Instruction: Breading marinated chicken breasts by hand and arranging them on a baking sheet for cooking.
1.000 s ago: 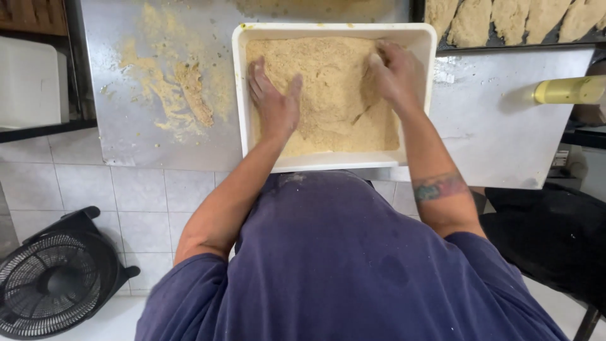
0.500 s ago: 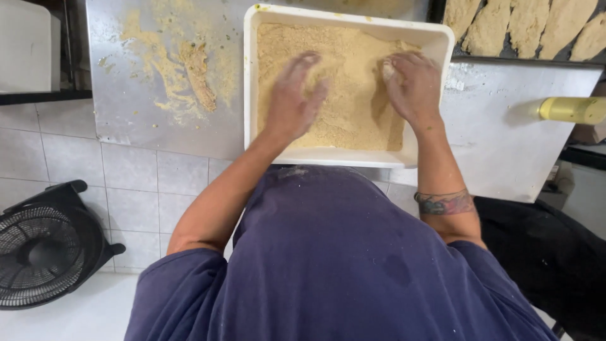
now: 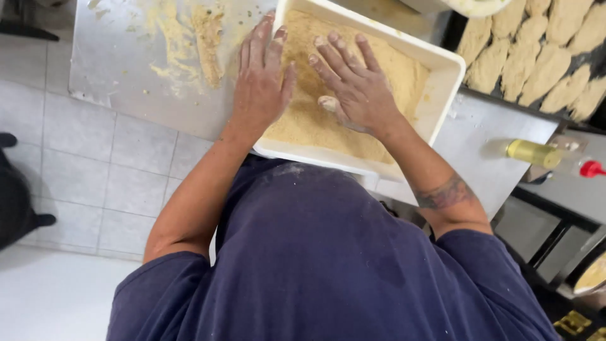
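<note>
Breadcrumbs (image 3: pixel 385 63): fill white tray (image 3: pixel 449 74).
Left hand (image 3: pixel 262 79): fingers extended, flat on tray's edge.
Right hand (image 3: pixel 353 88): fingers spread, pressing crumbs.

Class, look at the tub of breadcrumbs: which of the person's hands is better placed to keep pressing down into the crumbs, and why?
Probably the right hand: it lies flat on the breadcrumbs, well inside the white tub. The left hand sits over the tub's left rim, partly above the steel counter.

The tub's (image 3: pixel 442 95) far corner and the breaded cutlets (image 3: pixel 536 57) run past the top edge.
</note>
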